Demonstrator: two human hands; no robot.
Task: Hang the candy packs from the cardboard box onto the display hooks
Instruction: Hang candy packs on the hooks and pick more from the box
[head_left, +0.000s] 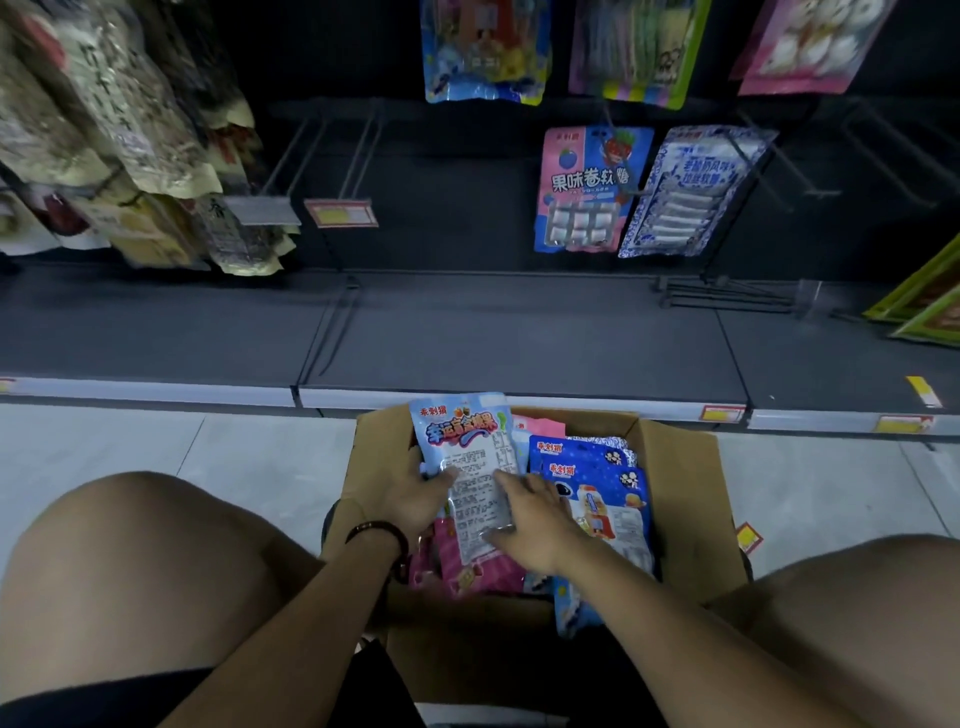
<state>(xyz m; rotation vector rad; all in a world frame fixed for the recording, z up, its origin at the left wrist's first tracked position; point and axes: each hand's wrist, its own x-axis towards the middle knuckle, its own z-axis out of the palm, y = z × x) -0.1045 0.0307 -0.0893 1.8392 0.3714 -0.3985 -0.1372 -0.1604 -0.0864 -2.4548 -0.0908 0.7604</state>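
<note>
Knees: bare, spread to 8 and 4 o'clock of the view. Probably a squat, which keeps the box between them and within easy reach.
Box (680, 499): brown corrugated cardboard at 6 o'clock, standing on pale smooth floor tiles (156, 452). Its flaps are folded outward, so both hands can get in freely.
Left hand (405, 501): at the pack's 8 o'clock edge, pinching it with the thumb on top and the fingers hidden beneath. There is a dark bracelet (379, 532) on the wrist.
Right hand (535, 525): at the pack's 5 o'clock, with fingers nearly straight and spread flat on the printed label. It grasps nothing, and I judge that it steadies the pack.
Pack (467, 431): the task's thing, over the box with its top tilted toward 12 o'clock. It is a flat pouch of glossy light-blue film with a white text panel. It looks limp, which is likely why two hands are on it.
Blue packs (597, 467): glossy dark-blue pouches overlapping in the box, at 3 o'clock of the pack.
Pink pack (467, 571): shiny film, lying under the pack at its 6 o'clock.
Shelf (519, 343): flat, dark and matte, at 12 o'clock beyond the box, with a pale front strip.
Hooks (360, 156): thin bare wire prongs at 11 o'clock with a tag (340, 213) at the front. They are probably where the pack goes.
Hung packs (587, 192): two at 1 o'clock, hanging flat from wire by their top edges so their faces show.
Bags (104, 130): crinkled tan pouches hanging crowded together at 10 o'clock, blurred.
</note>
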